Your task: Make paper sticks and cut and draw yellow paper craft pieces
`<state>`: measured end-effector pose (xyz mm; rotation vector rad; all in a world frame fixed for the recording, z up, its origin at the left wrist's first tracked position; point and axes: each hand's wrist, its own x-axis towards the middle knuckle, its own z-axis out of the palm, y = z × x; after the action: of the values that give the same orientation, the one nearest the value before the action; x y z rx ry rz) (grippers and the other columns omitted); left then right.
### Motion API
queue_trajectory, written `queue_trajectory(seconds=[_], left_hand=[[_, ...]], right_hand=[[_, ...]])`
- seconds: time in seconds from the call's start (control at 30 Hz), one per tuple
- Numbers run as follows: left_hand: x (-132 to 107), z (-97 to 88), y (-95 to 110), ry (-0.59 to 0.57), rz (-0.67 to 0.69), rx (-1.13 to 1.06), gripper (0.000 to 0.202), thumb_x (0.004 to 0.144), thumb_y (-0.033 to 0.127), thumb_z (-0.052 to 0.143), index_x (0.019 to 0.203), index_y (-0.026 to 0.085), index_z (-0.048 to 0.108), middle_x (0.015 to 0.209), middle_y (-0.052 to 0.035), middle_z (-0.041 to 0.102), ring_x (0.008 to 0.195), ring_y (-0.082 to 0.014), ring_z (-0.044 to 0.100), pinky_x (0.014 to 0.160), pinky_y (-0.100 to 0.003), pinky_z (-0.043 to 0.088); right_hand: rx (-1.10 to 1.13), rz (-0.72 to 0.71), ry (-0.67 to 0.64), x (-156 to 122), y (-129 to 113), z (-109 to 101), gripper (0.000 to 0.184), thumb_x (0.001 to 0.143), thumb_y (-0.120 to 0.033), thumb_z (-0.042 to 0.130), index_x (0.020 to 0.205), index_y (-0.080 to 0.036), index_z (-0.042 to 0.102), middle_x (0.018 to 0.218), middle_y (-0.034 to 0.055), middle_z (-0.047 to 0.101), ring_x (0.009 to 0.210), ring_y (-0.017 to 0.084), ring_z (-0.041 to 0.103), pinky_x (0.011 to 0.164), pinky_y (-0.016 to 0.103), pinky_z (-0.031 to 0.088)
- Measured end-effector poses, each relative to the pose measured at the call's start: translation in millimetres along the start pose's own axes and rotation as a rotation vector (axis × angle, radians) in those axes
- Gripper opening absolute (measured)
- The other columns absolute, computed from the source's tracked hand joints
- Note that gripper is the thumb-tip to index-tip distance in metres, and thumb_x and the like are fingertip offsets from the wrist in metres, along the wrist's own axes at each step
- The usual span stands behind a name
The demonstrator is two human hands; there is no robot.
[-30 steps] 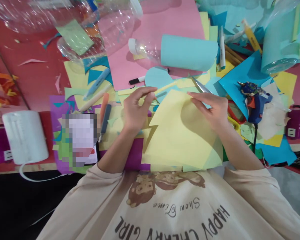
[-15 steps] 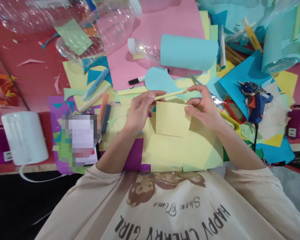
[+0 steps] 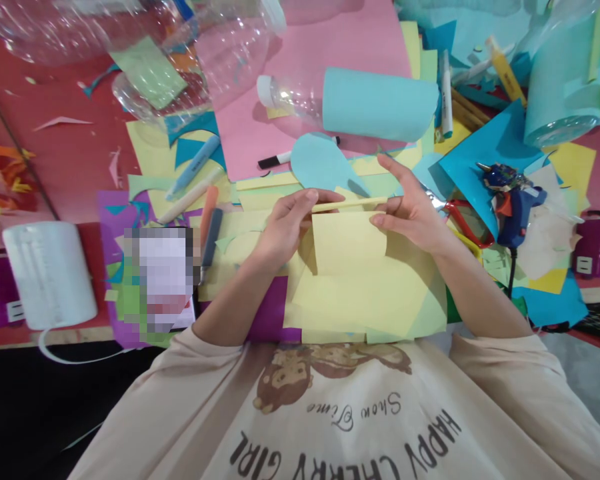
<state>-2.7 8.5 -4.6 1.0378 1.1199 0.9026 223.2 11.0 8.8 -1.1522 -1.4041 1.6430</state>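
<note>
Both hands hold one yellow sheet (image 3: 350, 243) just above the littered desk (image 3: 65, 153): left hand (image 3: 285, 223) pinches the left end of a narrow fold along its top edge, right hand (image 3: 410, 213) the right end. Below that single fold the sheet hangs unfolded; scissors (image 3: 455, 208) lie right.

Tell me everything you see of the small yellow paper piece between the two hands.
The small yellow paper piece is pale, matte, roughly rectangular, its top edge folded into a narrow strip. The left hand and right hand pinch that edge at either end. It lies over a larger yellow sheet of like colour.
</note>
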Motion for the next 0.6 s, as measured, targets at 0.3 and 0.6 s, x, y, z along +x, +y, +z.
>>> queue_trajectory(seconds=[0.3, 0.6], left_hand=[[-1.3, -2.5, -0.5, -0.013, -0.031, -0.023, 0.043, 0.085, 0.06, 0.053, 0.086, 0.022, 0.073, 0.075, -0.0022, 0.072, 0.063, -0.0144, 0.066, 0.055, -0.025, 0.053], [3.2, -3.0, -4.2, 0.046, 0.106, 0.013, 0.045, 0.087, 0.061, 0.052, 0.096, 0.022, 0.072, 0.084, -0.0035, 0.074, 0.073, -0.015, 0.069, 0.067, -0.027, 0.056]], right_hand=[[0.004, -0.002, 0.006, -0.5, -2.5, -1.9, 0.076, 0.075, -0.031, 0.075, 0.141, -0.033, 0.036, 0.063, -0.0099, 0.062, 0.054, 0.011, 0.057, 0.055, 0.026, 0.049], [-0.055, 0.024, -0.009, -0.3, -3.7, -0.6, 0.074, 0.074, -0.036, 0.076, 0.139, -0.03, 0.039, 0.065, -0.0085, 0.061, 0.057, 0.011, 0.059, 0.056, 0.025, 0.048]])
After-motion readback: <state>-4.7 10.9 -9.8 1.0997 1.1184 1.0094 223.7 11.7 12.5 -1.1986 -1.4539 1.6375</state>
